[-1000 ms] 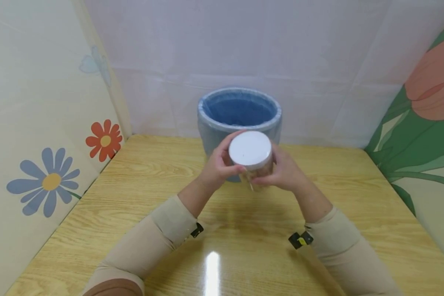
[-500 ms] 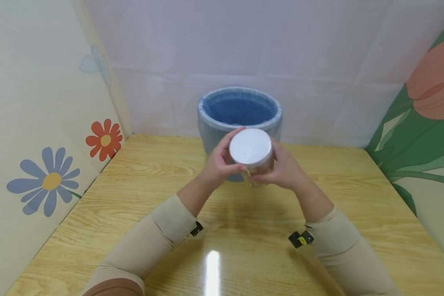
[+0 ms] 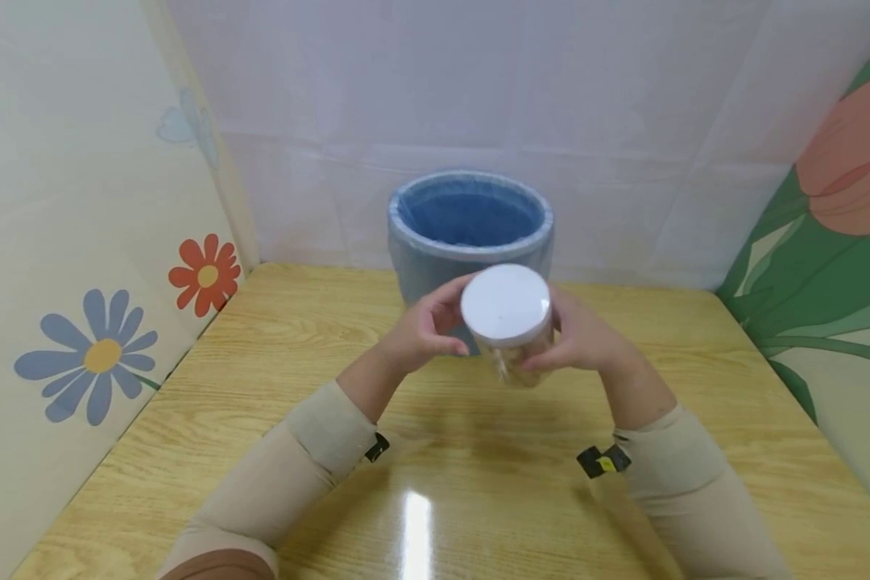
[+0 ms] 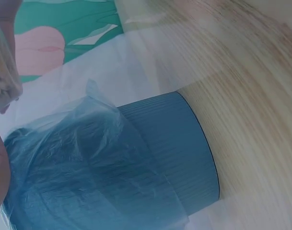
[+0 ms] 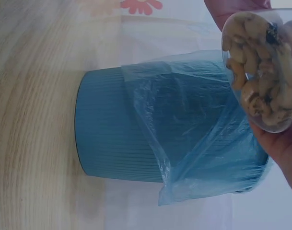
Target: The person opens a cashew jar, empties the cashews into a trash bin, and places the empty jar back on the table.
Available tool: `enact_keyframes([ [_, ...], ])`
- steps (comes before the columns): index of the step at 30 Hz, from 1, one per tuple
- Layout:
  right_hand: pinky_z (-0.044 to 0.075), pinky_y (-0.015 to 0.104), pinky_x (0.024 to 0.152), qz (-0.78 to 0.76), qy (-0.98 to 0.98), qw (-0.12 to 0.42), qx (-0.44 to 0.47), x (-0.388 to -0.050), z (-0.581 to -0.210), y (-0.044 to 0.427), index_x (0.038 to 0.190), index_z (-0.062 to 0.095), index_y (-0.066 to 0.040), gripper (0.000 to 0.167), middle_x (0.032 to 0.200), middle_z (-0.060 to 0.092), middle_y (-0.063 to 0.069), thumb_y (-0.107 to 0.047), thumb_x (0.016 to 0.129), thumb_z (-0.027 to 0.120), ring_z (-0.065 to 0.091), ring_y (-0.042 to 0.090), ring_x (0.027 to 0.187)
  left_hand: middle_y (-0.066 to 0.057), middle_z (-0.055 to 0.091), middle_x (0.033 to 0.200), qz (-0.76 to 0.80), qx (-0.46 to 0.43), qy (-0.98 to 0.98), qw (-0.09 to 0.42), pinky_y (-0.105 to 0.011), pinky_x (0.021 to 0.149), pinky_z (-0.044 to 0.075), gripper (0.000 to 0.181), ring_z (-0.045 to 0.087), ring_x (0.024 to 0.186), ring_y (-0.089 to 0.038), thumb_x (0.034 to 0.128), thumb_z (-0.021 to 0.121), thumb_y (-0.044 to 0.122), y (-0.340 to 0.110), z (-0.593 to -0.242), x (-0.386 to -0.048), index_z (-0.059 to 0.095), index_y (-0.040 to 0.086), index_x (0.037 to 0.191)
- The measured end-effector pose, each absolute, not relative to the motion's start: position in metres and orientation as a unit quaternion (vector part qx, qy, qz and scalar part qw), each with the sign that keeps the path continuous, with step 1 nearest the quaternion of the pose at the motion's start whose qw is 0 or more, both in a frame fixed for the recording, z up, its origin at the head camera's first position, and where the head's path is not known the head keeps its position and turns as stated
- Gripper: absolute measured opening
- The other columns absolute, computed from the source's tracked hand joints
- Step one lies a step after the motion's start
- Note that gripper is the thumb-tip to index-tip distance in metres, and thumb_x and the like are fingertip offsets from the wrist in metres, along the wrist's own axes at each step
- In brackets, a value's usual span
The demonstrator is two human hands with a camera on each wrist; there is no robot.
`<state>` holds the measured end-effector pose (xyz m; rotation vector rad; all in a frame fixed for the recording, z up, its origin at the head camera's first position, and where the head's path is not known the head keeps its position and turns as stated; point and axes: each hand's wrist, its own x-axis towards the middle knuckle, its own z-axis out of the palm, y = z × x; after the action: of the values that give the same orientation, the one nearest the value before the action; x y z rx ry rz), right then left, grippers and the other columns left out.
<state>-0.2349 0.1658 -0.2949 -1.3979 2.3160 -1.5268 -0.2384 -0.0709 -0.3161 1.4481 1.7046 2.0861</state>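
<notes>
A clear jar (image 3: 511,358) with a white lid (image 3: 506,302) is held up, slightly tilted, in front of the bin. Curved tan pieces that look like cashew nuts (image 5: 256,62) fill it, with some dark bits among them. My right hand (image 3: 583,334) grips the jar from the right, thumb across its front. My left hand (image 3: 420,330) stands at the jar's left with thumb and fingers spread. Its thumb is clear of the jar. Whether its fingertips touch the jar's far side is hidden.
A blue ribbed bin (image 4: 169,148) stands behind the jar at the table's back. A thin blue plastic bag (image 5: 184,124) lines it and folds over its rim. The wood-grain table (image 3: 297,483) runs to flower-printed side walls and a white back sheet (image 3: 587,97).
The jar has shifted right and slightly towards me with my right hand. My left thumb has come off the jar, leaving a gap. The bin has not moved.
</notes>
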Motion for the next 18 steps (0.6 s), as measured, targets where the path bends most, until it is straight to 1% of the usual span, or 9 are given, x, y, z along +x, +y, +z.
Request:
enact_keyframes([
  [6,0.039,0.044,0.098,-0.488,0.721,0.031,-0.491,-0.2355,-0.2939,0.1676,0.132,0.037,0.001,0.09,0.124,0.05,0.011,-0.007,0.054,0.081,0.047,0.023,0.114,-0.018,0.032,0.143,0.673,0.5,0.543,0.046,-0.047,0.106,0.029,0.103,0.037,0.127,-0.027,0.0665,0.078,0.04,-0.0703,-0.3147,-0.2398,0.022,-0.008,0.139],
  [9,0.041,0.042,0.098,-0.486,0.702,0.07,-0.516,-0.2372,-0.2955,0.1686,0.132,0.036,0.003,0.089,0.124,0.05,0.012,-0.015,0.058,0.082,0.048,0.025,0.114,-0.02,0.033,0.142,0.662,0.509,0.546,0.068,-0.048,0.105,0.029,0.103,0.035,0.127,-0.03,0.0668,0.079,0.039,-0.0698,-0.3116,-0.2388,0.022,-0.007,0.139],
  [12,0.041,0.043,0.098,-0.487,0.683,0.118,-0.532,-0.2383,-0.298,0.1683,0.133,0.033,0.004,0.089,0.125,0.05,0.015,-0.023,0.064,0.081,0.048,0.027,0.115,-0.023,0.034,0.139,0.65,0.515,0.551,0.091,-0.048,0.105,0.031,0.104,0.036,0.126,-0.031,0.0661,0.08,0.037,-0.069,-0.3097,-0.238,0.021,-0.006,0.14],
  [14,0.04,0.045,0.099,-0.49,0.675,0.141,-0.533,-0.2384,-0.2992,0.1671,0.134,0.031,0.005,0.09,0.125,0.048,0.016,-0.026,0.066,0.081,0.047,0.029,0.116,-0.023,0.035,0.138,0.648,0.517,0.55,0.105,-0.048,0.104,0.031,0.104,0.036,0.126,-0.031,0.0661,0.08,0.036,-0.0687,-0.3095,-0.2379,0.021,-0.006,0.14],
  [16,0.04,0.045,0.099,-0.492,0.675,0.146,-0.531,-0.2382,-0.3003,0.1667,0.135,0.03,0.004,0.091,0.126,0.048,0.016,-0.027,0.066,0.081,0.047,0.028,0.116,-0.022,0.035,0.138,0.648,0.517,0.549,0.11,-0.048,0.104,0.032,0.103,0.037,0.126,-0.03,0.0663,0.08,0.035,-0.0688,-0.3096,-0.2378,0.021,-0.005,0.141],
  [18,0.04,0.045,0.099,-0.493,0.675,0.147,-0.528,-0.2377,-0.3002,0.1664,0.135,0.029,0.004,0.092,0.127,0.047,0.015,-0.024,0.066,0.081,0.047,0.028,0.117,-0.022,0.035,0.138,0.648,0.516,0.549,0.112,-0.048,0.104,0.032,0.104,0.037,0.126,-0.03,0.0662,0.08,0.035,-0.0691,-0.3092,-0.2372,0.021,-0.005,0.141],
])
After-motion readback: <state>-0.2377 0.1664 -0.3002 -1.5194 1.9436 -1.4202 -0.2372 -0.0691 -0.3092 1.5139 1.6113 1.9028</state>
